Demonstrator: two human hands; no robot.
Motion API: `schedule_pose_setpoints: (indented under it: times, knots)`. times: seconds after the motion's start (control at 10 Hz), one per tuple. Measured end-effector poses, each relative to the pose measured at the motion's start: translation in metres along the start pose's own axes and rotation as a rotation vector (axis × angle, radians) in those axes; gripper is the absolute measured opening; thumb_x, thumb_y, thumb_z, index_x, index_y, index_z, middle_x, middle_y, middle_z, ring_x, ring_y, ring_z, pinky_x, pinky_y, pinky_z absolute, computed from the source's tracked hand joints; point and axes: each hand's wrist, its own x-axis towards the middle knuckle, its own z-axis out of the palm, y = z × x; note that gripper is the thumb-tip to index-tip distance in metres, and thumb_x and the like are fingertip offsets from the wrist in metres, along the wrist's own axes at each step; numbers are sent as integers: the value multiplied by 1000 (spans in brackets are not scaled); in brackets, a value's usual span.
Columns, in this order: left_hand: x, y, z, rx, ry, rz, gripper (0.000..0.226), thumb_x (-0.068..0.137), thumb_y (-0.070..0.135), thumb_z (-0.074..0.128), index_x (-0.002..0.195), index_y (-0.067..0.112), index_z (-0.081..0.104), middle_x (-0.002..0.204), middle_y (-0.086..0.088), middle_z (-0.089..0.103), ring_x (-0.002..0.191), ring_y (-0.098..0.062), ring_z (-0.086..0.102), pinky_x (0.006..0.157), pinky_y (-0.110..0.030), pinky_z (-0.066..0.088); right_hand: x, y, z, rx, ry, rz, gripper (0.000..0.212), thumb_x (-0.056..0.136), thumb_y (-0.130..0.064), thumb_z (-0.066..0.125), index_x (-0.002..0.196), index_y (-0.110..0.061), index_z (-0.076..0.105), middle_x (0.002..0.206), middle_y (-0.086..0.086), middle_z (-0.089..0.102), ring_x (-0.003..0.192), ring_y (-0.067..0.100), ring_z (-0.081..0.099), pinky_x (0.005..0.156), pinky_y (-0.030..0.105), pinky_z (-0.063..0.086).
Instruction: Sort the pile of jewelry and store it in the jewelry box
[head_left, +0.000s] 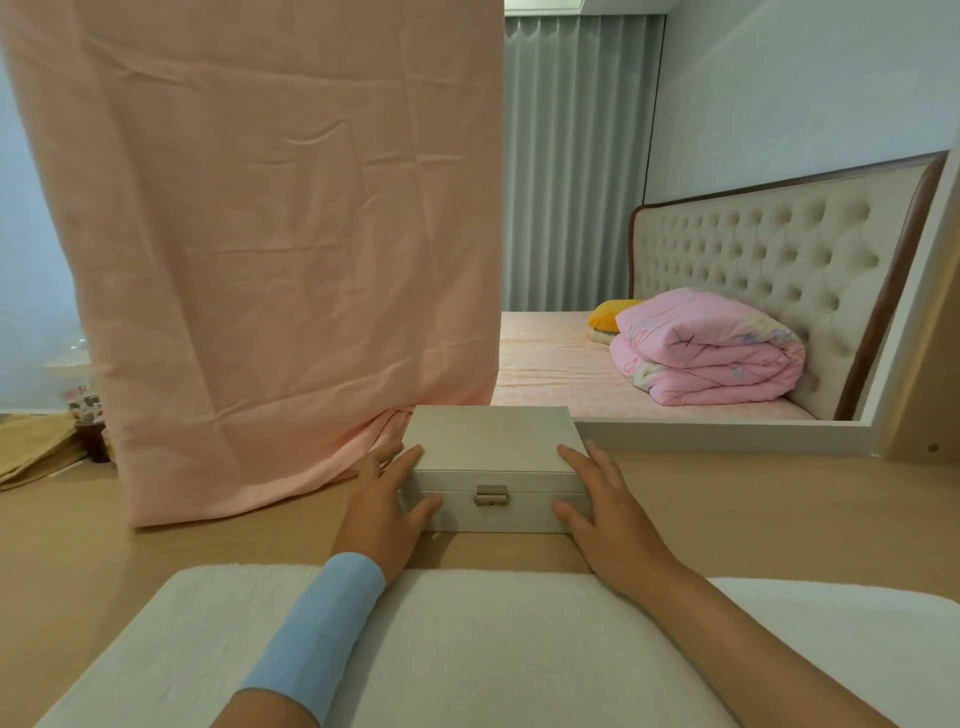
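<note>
A closed white jewelry box (491, 444) with a small metal clasp (491, 495) on its front stands on the wooden table (779, 514), just beyond a white cloth (467, 649). My left hand (384, 506) grips the box's left side, thumb on the front. My right hand (605, 506) grips its right side the same way. A light blue band wraps my left wrist. No jewelry is in sight.
A pink fabric sheet (270, 249) hangs over the left and touches the table beside the box. Behind the box, a white-framed mirror (727, 430) reflects a bed with a folded pink quilt (711, 348). Yellowish cloth (36, 449) lies at far left.
</note>
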Motion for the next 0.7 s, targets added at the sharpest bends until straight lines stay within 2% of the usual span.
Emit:
schedule_pose_setpoints:
  times: [0.1, 0.2, 0.4, 0.5, 0.6, 0.7]
  knots:
    - [3, -2, 0, -11, 42, 7, 57, 87, 17, 73, 139, 28, 52, 146, 5, 38, 134, -17, 39, 110, -26, 30, 6, 4, -1, 65, 17, 21, 59, 95, -18, 67, 145, -39, 45, 157, -3, 35, 142, 12, 37, 107, 17, 29]
    - [10, -1, 1, -13, 53, -9, 56, 87, 14, 73, 137, 26, 54, 145, 4, 40, 133, -16, 39, 108, -23, 28, 16, 5, -1, 68, 12, 42, 59, 92, -16, 70, 144, -36, 49, 152, -3, 43, 134, 13, 44, 107, 21, 35]
    - [20, -2, 1, -31, 62, -36, 56, 86, 14, 73, 137, 27, 53, 145, 5, 40, 135, -15, 37, 111, -26, 28, 29, 3, 5, 93, 29, 49, 58, 89, -15, 73, 140, -34, 52, 145, -8, 46, 114, 5, 47, 87, 4, 33]
    - [22, -4, -2, -31, 43, -20, 56, 85, 16, 74, 136, 29, 53, 143, 5, 40, 134, -15, 37, 111, -28, 30, 30, 8, 4, 122, 43, 47, 61, 89, -18, 74, 141, -39, 50, 143, -9, 46, 117, 9, 51, 90, 9, 36]
    - [22, -1, -6, 18, 3, -31, 58, 84, 25, 76, 137, 32, 53, 142, 5, 41, 134, -18, 39, 112, -36, 36, 25, 6, 3, 107, -34, 52, 76, 89, -25, 74, 151, -44, 35, 149, -9, 38, 133, 11, 45, 102, 19, 34]
    - [35, 25, -36, 5, 101, 19, 57, 82, 37, 76, 134, 33, 56, 138, 6, 48, 129, -17, 45, 108, -39, 40, 38, -20, -29, 165, 40, 127, 75, 89, -32, 73, 153, -41, 36, 163, -10, 20, 148, 13, 29, 111, 26, 30]
